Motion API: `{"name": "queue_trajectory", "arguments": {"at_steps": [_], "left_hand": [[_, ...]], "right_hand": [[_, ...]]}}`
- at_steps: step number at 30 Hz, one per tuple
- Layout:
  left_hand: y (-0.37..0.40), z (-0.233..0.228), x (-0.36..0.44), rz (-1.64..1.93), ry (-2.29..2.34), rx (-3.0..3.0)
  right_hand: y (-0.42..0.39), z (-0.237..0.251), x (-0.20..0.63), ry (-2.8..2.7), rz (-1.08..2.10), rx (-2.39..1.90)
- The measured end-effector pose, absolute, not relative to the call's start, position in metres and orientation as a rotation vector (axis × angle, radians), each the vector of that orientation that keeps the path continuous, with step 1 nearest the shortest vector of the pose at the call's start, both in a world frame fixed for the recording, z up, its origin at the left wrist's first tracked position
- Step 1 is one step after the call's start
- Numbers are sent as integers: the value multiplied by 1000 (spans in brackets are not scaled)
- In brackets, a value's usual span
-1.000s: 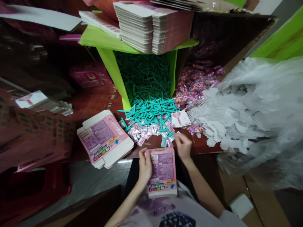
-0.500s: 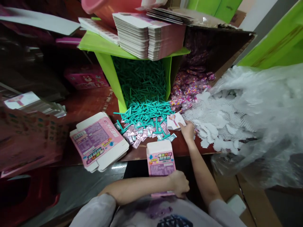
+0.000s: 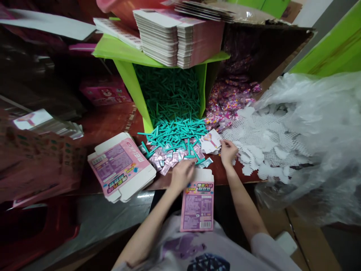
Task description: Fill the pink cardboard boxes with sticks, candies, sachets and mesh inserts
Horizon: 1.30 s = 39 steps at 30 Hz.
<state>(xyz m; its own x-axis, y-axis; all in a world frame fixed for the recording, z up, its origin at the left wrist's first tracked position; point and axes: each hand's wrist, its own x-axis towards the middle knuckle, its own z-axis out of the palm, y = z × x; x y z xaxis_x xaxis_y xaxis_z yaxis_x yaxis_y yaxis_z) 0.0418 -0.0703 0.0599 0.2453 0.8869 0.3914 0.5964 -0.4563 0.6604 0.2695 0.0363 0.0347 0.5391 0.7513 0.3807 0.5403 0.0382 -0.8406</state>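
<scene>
Here the left hand (image 3: 182,174) rests palm-down at the table (image 3: 113,120) edge, fingers loosely curled over the near end of the scatter of small foil packets (image 3: 169,158); whether a packet is pinched under the fingers cannot be told. Just right of this hand, and touching its wrist side, stands the pink box (image 3: 197,205), its open white flap lying against the table edge and its printed back face pointing up from the person's lap.

The right hand (image 3: 228,151) lies further right and slightly beyond the left hand. Its fingertips are pressed together on the near corner of the small stack of white cards (image 3: 212,141), which sits directly ahead and left of that hand.

Beyond both hands, teal sticks (image 3: 176,130) spill from the open green bin (image 3: 132,88) onto the table, overlapping the far edge of the foil packets. On top of the bin rests a pile of flattened cartons (image 3: 175,35). To the right of the right hand, white netting pieces (image 3: 262,139) spread out from a clear plastic bag (image 3: 318,143); pink sweets (image 3: 231,101) lie behind them. Well left of the left hand, a stack of flat pink cartons (image 3: 120,165) overhangs the table edge.
</scene>
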Motion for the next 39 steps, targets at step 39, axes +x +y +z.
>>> {"name": "queue_trajectory", "arguments": {"at_steps": [39], "left_hand": [[-40,-6,2,1097,1955,1787]], "right_hand": [[-58,46,275,-1865,510,-1386]]}}
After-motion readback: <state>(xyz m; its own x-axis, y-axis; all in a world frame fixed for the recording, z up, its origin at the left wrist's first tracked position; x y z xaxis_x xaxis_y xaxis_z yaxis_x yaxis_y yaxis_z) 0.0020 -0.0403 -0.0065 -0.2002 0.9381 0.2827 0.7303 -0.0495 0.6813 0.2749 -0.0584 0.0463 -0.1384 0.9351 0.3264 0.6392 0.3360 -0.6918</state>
